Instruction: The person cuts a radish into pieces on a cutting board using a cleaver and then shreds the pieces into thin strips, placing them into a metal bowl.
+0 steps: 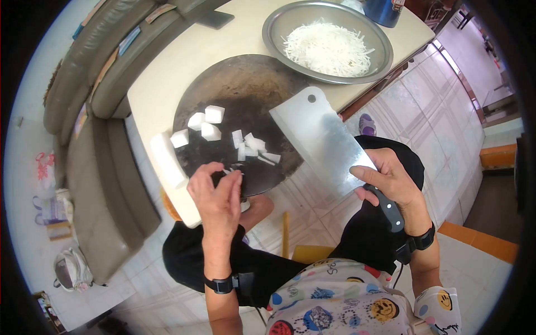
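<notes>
My right hand [388, 176] grips a cleaver [326, 142] by the base of its blade and its black handle, holding it up to the right of the round dark chopping board [251, 78]. My left hand [215, 190] is at the board's near edge, thumb and fingers closed around small white slivers, partly hidden. Thin white slices [251, 144] lie loosely in the middle of the board. Several white chunks [211, 132], apparently radish, sit to their left. Beside the board's left edge lies a long white piece [167, 159].
A metal basin [272, 39] heaped with white shreds [329, 49] stands at the table's far right. Behind it is a blue container [383, 11]. The cream table [162, 84] carries the board. A grey sofa [103, 178] is to the left, and tiled floor lies to the right.
</notes>
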{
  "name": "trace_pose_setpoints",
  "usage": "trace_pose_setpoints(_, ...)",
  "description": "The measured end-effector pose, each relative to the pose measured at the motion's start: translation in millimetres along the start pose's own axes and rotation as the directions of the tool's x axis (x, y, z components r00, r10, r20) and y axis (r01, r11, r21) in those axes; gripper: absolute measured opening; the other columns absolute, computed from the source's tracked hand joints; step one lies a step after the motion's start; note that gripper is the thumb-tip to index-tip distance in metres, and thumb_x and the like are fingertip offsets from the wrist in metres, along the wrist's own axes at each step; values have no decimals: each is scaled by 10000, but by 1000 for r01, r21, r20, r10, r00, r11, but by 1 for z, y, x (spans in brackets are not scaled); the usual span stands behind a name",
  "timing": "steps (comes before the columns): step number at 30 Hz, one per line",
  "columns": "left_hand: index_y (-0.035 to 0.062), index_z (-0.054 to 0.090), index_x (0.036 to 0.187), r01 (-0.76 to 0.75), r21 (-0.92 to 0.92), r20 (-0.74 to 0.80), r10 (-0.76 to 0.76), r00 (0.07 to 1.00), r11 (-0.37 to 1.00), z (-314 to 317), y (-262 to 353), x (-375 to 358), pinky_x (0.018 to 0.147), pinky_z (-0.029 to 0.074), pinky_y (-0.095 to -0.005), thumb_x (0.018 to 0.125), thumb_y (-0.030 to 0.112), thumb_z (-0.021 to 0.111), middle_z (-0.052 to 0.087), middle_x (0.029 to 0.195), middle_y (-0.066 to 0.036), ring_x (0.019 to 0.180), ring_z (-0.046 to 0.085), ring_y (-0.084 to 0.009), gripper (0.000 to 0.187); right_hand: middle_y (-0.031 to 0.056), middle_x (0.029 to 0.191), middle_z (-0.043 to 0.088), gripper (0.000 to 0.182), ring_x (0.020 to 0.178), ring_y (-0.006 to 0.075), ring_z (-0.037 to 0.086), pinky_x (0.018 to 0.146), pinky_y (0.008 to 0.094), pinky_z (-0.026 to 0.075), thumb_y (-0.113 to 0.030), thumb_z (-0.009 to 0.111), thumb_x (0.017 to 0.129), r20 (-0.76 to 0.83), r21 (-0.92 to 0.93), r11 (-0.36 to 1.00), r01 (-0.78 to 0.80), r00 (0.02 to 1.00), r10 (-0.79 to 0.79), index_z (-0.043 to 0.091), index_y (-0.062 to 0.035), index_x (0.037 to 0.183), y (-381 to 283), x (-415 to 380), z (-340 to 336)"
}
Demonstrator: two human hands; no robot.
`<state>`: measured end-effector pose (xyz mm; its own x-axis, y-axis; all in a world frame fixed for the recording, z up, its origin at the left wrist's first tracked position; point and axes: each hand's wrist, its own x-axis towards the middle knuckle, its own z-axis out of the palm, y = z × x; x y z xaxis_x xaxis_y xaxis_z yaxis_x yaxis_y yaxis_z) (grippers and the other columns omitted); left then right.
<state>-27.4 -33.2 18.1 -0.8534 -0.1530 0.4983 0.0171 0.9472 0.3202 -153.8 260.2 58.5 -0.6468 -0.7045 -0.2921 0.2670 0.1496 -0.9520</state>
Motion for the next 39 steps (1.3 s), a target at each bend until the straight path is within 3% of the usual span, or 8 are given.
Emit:
trace_pose_setpoints(6, 91, 724, 947, 81, 3, -61, -81, 995, 997, -5, -3, 3, 882, 402, -378, 782, 24, 725, 601, 1057, -92, 1006, 559, -278, 178, 58, 603, 602, 243, 394, 68, 490, 389, 204, 370, -183, 573, 958, 6, -18, 1000, 15, 1000, -15, 626, 51, 915, 0, 0, 0)
trace_pose_setpoints(8, 40, 722, 1008, 196, -87, -119, -205, 971, 977, -6, -7, 3, 835, 470, -333, 832, -13, 695, 612, 1043, -101, 956, 591, -244, 186, 59, 603, 602, 243, 395, 69, 491, 389, 204, 371, -183, 576, 956, -3, -17, 1000, 10, 1000, -10, 626, 51, 912, 0, -1, 0)
trace_pose_setpoints(13, 8, 707, 1026, 212, -120, -152, -229, 962, 970, -9, -3, 6, 809, 487, -322, 851, -46, 654, 652, 948, -122, 896, 620, -234, 191, 59, 601, 602, 239, 396, 68, 492, 390, 203, 372, -182, 579, 954, -8, -12, 1000, 20, 1000, -20, 625, 47, 904, 0, -2, -4)
trace_pose_setpoints(19, 40, 704, 998, -152, -113, 9, 154, 988, 982, 9, 24, 11, 769, 438, -363, 743, -16, 718, 638, 955, -81, 876, 605, -262, 261, 43, 610, 595, 182, 413, 61, 497, 396, 203, 376, -134, 585, 947, 15, -30, 999, 26, 1000, -26, 627, 41, 918, 5, -3, -6)
trace_pose_setpoints(31, 32, 689, 1054, -131, -122, 81, 142, 987, 984, 21, 29, 8, 800, 433, -374, 785, -9, 697, 629, 1030, -88, 944, 592, -267, 273, 5, 602, 569, 144, 468, 52, 494, 454, 214, 403, -105, 576, 943, 78, -188, 980, -70, 993, 86, 632, 27, 952, -3, -20, 15)
trace_pose_setpoints(34, 23, 690, 1031, -144, -112, 67, 153, 986, 983, 20, 29, 6, 806, 437, -379, 773, -11, 708, 628, 1020, -88, 942, 595, -269, 261, 73, 549, 529, 127, 449, 137, 492, 458, 267, 385, -83, 586, 919, 17, -315, 949, -5, 1000, 11, 604, 41, 896, -5, -24, 23)
trace_pose_setpoints(36, 19, 690, 1020, -148, -109, 58, 155, 986, 983, 19, 28, 2, 811, 438, -381, 766, -12, 714, 628, 1019, -89, 942, 597, -270, 258, 158, 532, 460, 133, 447, 246, 469, 461, 334, 353, -57, 601, 885, 20, -527, 845, 96, 995, -100, 560, 50, 818, -6, -26, 25)
trace_pose_setpoints(39, 12, 692, 1003, -156, -100, 48, 162, 986, 983, 18, 27, -1, 820, 441, -381, 754, -13, 720, 631, 1025, -92, 942, 601, -271, 252, 197, 549, 423, 169, 446, 312, 416, 461, 377, 325, -49, 611, 867, 21, -585, 805, 98, 994, -106, 523, 53, 764, -13, -29, 29)
